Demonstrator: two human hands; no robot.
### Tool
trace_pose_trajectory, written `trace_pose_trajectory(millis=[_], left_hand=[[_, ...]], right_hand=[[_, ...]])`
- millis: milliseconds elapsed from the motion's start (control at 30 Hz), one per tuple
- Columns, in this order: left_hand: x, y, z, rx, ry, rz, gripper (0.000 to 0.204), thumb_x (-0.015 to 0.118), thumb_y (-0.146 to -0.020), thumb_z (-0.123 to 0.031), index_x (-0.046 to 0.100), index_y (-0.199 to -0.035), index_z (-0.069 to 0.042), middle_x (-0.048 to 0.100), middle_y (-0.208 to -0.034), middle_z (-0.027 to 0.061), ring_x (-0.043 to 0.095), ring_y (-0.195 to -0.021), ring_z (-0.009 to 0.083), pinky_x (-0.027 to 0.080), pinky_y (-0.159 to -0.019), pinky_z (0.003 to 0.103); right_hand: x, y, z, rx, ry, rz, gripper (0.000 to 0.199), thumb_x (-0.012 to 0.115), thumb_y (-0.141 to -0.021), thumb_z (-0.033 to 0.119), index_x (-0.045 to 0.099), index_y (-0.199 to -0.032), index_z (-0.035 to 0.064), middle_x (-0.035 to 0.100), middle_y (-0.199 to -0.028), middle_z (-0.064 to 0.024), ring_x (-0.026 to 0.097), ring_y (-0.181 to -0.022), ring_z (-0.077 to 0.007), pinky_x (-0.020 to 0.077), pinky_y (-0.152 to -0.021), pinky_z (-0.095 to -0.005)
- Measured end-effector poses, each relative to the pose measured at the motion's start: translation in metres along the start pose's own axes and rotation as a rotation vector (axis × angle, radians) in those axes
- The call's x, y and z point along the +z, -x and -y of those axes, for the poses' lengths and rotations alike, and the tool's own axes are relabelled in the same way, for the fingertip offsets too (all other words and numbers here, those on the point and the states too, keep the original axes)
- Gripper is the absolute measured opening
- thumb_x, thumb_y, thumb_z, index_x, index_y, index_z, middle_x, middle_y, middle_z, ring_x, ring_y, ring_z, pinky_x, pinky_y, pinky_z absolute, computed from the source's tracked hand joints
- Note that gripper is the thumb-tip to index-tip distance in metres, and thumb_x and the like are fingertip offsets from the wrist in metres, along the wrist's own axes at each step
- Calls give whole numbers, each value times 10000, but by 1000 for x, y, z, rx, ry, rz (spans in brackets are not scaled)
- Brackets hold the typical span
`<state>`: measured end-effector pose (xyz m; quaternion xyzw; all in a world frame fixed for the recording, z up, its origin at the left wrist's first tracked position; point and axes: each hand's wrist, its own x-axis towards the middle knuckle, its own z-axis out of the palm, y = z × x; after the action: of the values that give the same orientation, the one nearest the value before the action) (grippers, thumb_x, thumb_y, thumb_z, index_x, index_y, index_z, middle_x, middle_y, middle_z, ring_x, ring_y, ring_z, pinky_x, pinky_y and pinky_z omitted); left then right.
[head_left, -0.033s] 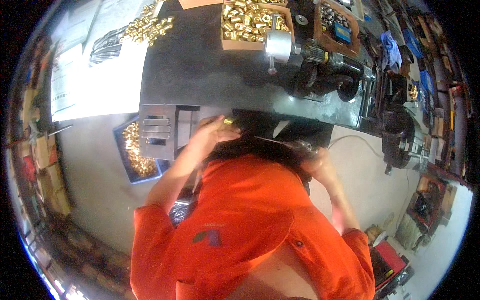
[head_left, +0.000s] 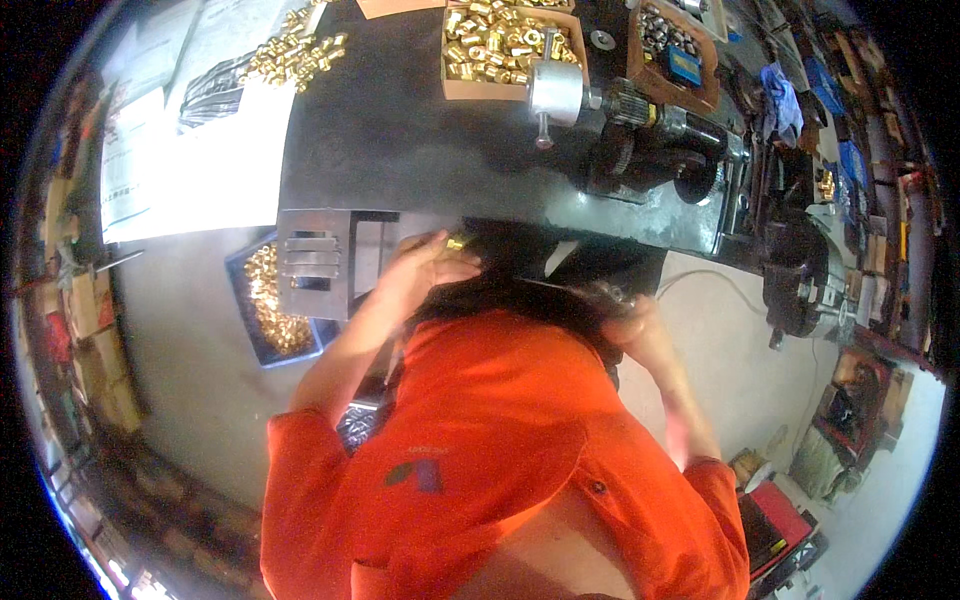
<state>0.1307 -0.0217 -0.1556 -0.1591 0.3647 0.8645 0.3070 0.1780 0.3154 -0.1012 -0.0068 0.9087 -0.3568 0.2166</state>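
Honestly nothing has changed from the earlier frame, same pose all round. The left hand [head_left: 432, 268] is up at the front edge of the dark bench [head_left: 400, 130], fingers curled, with a small brass fitting [head_left: 456, 243] at its fingertips. It looks pinched in the grip, but it's tiny, so I wouldn't swear to it. The right hand [head_left: 638, 325] is lower and further right, buried in dark hair [head_left: 520, 285] over the orange shirt [head_left: 500, 430]; it's blurred and I can't tell how closed that grip is or whether it has hold of anything.

Just left of the left hand is a grey metal chute [head_left: 315, 262] bolted to the bench edge, and below it a blue tray [head_left: 272, 300] of brass parts on the floor. Up on the bench there's a cardboard box [head_left: 500, 50] full of the same brass fittings, with a silver-knobbed machine [head_left: 640, 130] just to its right.
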Motion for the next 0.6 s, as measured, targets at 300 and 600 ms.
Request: trace_pose_trajectory(millis=[300, 600], left_hand=[[1, -2, 9, 53, -12, -98, 279, 471, -885, -249, 511, -929, 24, 593, -939, 230, 603, -887, 327, 490, -760, 387], [25, 10, -5, 472, -1412, -78, 206, 605, -769, -123, 540, -929, -12, 599, -747, 150, 612, -704, 279, 459, -599, 344]], right_hand=[[-20, 3, 66, 90, -119, -41, 136, 616, -630, 123, 576, -680, 3, 546, -590, -173, 529, -531, -315, 418, -492, -377], [-1, -17, 55, -82, -152, 27, 95, 581, -611, 63, 569, -684, 5, 502, -535, -142, 478, -471, -227, 394, -477, -348]])
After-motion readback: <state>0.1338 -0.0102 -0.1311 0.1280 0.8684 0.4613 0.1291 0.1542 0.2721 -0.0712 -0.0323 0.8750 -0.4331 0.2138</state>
